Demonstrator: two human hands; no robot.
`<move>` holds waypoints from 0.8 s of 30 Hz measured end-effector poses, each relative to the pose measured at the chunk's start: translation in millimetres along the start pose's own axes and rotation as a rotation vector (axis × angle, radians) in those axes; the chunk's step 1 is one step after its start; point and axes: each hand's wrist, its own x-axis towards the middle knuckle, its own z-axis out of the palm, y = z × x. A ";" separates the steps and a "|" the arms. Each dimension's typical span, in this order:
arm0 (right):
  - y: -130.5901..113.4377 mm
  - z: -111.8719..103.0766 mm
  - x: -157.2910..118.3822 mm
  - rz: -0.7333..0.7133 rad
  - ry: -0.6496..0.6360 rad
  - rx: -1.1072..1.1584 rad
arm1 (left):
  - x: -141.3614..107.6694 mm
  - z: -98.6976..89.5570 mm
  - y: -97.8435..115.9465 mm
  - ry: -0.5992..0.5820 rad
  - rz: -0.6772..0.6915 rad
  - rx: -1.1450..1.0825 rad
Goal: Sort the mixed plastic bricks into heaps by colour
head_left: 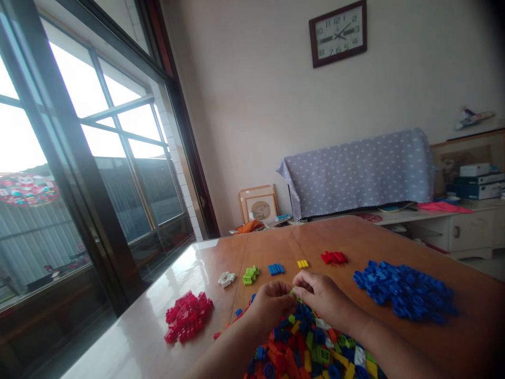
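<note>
My left hand (274,301) and my right hand (315,289) meet above a mixed pile of coloured bricks (300,347). Both hands are closed, their fingertips pinching a small yellow-green piece (293,290) between them; the fingers hide most of it. Beyond my hands, small groups lie in a row: white pieces (226,279), lime green bricks (250,275), blue bricks (276,269), yellow bricks (302,264) and red bricks (334,257). A pinkish-red heap (188,316) is on the left, and a large blue heap (404,290) on the right.
The brown table (276,242) has a glossy top reflecting window light at the left. Behind it stand a low white cabinet (471,229), a polka-dot cloth (359,176) over something wide, and a framed picture (259,205). A clock (338,34) hangs on the wall.
</note>
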 end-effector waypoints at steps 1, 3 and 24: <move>0.5 -0.9 -0.2 0.001 0.004 -0.017 | 3.7 -6.2 -1.4 0.009 0.018 0.032; 0.7 -4.4 -0.6 0.001 0.028 -0.058 | 13.1 -23.9 -2.5 0.070 0.077 0.126; -2.0 -23.9 1.1 -0.086 0.122 -0.256 | 98.2 -143.1 -2.5 0.612 0.070 0.910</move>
